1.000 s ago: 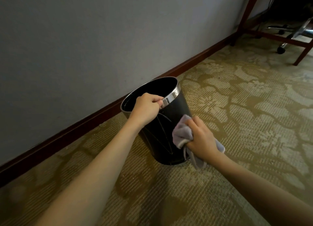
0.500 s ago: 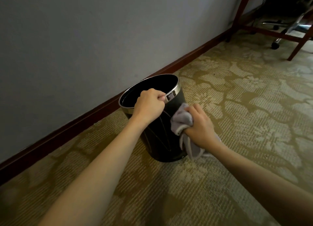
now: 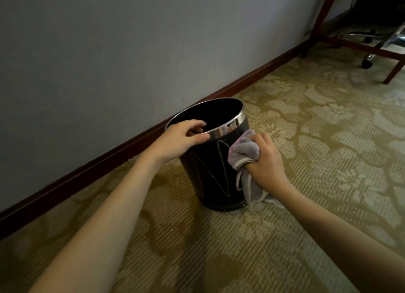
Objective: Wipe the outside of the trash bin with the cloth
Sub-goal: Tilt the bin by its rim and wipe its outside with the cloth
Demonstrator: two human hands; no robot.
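The round black trash bin [image 3: 210,167] with its shiny metal rim stood upright on the patterned carpet [image 3: 306,139], near the wall's dark baseboard [image 3: 109,159]. A hard sideways push could probably have tipped the light bin. The left hand [image 3: 179,139] curled loosely over the rim, steadying it. The right hand [image 3: 266,159] clenched a bunched grey cloth [image 3: 243,152] against the bin's side; its fingertips seemed hidden.

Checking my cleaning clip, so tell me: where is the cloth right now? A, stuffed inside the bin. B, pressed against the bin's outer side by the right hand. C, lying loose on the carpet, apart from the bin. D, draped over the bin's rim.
B: the right hand holds the bunched cloth against the black outer wall of the trash bin, just below its silver rim.
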